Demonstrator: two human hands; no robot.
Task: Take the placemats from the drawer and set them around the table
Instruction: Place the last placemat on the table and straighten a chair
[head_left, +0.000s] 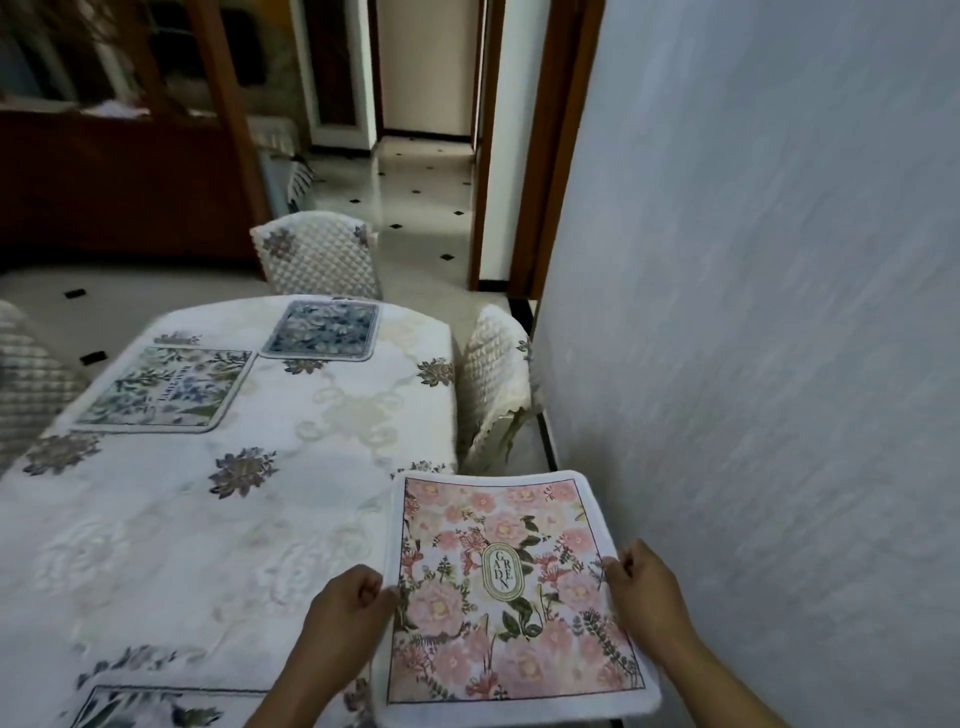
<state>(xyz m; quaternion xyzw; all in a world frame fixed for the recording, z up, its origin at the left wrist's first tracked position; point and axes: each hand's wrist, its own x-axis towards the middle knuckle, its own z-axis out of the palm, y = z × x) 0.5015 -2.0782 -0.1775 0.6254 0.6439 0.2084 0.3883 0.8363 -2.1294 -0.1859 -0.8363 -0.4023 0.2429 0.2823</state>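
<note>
Two hands, left hand (353, 603) and right hand (641, 582), pinch a pink-floral cloth placemat (498, 623).

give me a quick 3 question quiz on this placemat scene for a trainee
1. True or false: the left hand and the right hand both grip the pink floral fabric placemat.
2. Not counting the held one, how many placemats lie on the white embroidered tablecloth? A) one B) three C) five
3. Fill in: the oval label on the pink placemat reads ____.

Key:
1. True.
2. B: the blue floral mat, the green leafy mat and the dark-bordered mat at the near edge.
3. GARDEN.
</note>
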